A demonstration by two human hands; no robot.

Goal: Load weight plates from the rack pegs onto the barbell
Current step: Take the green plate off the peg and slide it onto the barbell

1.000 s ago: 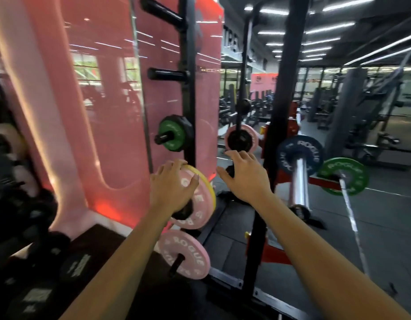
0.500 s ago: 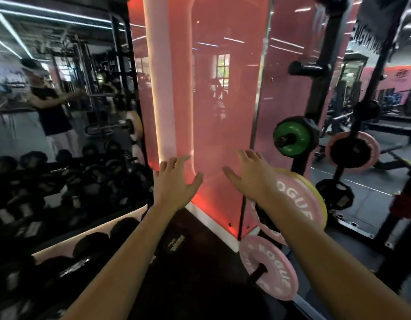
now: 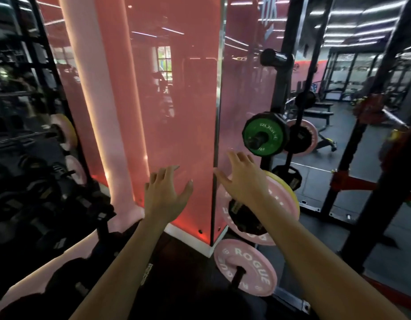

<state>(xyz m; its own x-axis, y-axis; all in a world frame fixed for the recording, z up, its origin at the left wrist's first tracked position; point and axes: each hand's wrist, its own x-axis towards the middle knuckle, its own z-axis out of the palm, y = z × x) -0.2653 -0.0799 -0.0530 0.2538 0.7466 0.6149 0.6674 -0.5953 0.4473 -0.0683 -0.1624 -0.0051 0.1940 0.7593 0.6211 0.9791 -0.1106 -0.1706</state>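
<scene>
Both hands reach empty, left hand and right hand spread, so she should clasp the pink plate at opposite rims before sliding it off.

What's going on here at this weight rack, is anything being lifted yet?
Not yet. A person is reaching toward the rack with both hands open and holding nothing. The right hand is in front of the big pink plate on a middle peg, apparently going for it; the left hand hovers before the pink wall panel. A green plate sits on a peg above and a smaller pink plate on one below.
</scene>
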